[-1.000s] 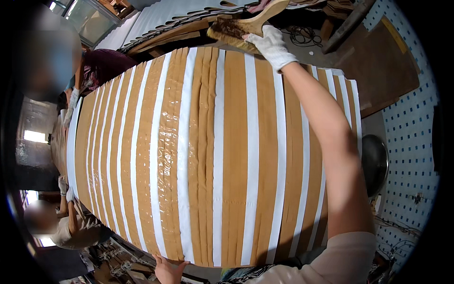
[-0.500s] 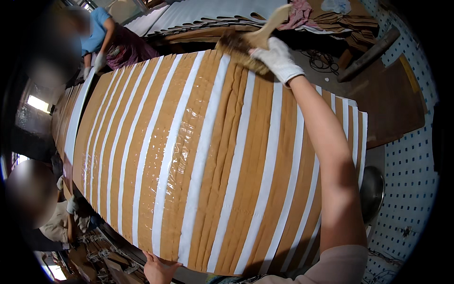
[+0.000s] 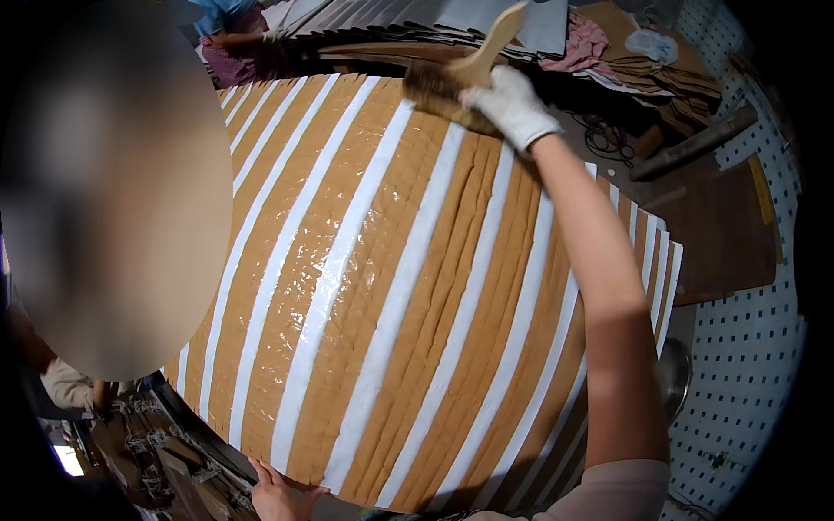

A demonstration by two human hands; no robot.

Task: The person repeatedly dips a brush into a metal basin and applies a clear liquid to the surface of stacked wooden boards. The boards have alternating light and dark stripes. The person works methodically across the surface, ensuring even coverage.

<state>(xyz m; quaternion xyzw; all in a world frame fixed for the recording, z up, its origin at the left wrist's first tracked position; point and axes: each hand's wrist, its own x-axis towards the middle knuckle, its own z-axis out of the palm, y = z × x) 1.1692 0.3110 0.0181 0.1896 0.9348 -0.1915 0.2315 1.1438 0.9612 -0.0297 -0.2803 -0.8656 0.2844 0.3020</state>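
A wide bristle brush (image 3: 440, 94) with a pale wooden handle is gripped in my right hand (image 3: 514, 106), which wears a white glove. Its bristles touch the far edge of a layer of overlapping brown sheets (image 3: 465, 321) with white strips between them. The surface looks wet and shiny on the left half, duller and wrinkled toward the right. My bare left hand (image 3: 282, 498) rests at the near edge of the sheets, its thumb and fingers spread apart, with nothing seen held in it.
Grey-white layered sheets (image 3: 434, 19) lie on a bench at the far side. A pink cloth (image 3: 585, 42) and a clear plastic bag (image 3: 651, 46) sit far right. A metal bowl (image 3: 674, 382) stands at the right. Co-workers are at the left; a large blurred patch hides much there.
My view has shifted, and the blurred patch at the left has grown over the sheets. The brush stays at the far edge in my right hand. My left hand remains at the near edge.
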